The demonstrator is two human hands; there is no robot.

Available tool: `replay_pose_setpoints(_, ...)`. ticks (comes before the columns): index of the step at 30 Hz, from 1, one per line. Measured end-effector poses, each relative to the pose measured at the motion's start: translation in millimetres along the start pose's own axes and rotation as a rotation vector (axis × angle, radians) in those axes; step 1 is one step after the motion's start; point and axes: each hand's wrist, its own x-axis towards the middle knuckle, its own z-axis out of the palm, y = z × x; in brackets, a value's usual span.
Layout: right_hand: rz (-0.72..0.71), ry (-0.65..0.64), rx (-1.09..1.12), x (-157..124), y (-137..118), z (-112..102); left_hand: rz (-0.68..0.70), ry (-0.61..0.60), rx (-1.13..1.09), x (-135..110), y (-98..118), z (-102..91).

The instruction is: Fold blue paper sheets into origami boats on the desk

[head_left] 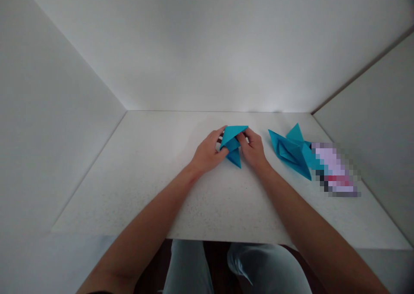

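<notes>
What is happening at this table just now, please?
A person sits at a white table, handling a piece of folded blue paper with both bare hands. The left hand grips it from the left and the right hand from the right, with a pointed part sticking out below, towards the person. To the right lies a second folded blue shape. At its right end, a pixelated patch hides what is there.

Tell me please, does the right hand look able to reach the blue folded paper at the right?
Probably yes: only bare table lies between the right hand and that folded paper. But this hand holds the central paper piece and may need to release it first.
</notes>
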Motion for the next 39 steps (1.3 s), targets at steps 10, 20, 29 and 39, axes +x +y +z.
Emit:
replay_pose_setpoints(10,0.118,-0.173,0.242,-9,-15,10,0.055,0.219,0.14,-9,17,9.9)
replay_pose_setpoints(20,0.262,-0.031,0.606,2,-11,7,0.076,0.215,-0.04,-1,5,0.3)
replay_pose_setpoints(29,0.38,-0.129,0.735,9,-10,-8,-0.16,0.294,-0.191,11,-2,-10.5)
replay_pose_setpoints(39,0.363,-0.037,0.678,14,11,-29,-0.434,0.039,-0.502,16,1,-13.0)
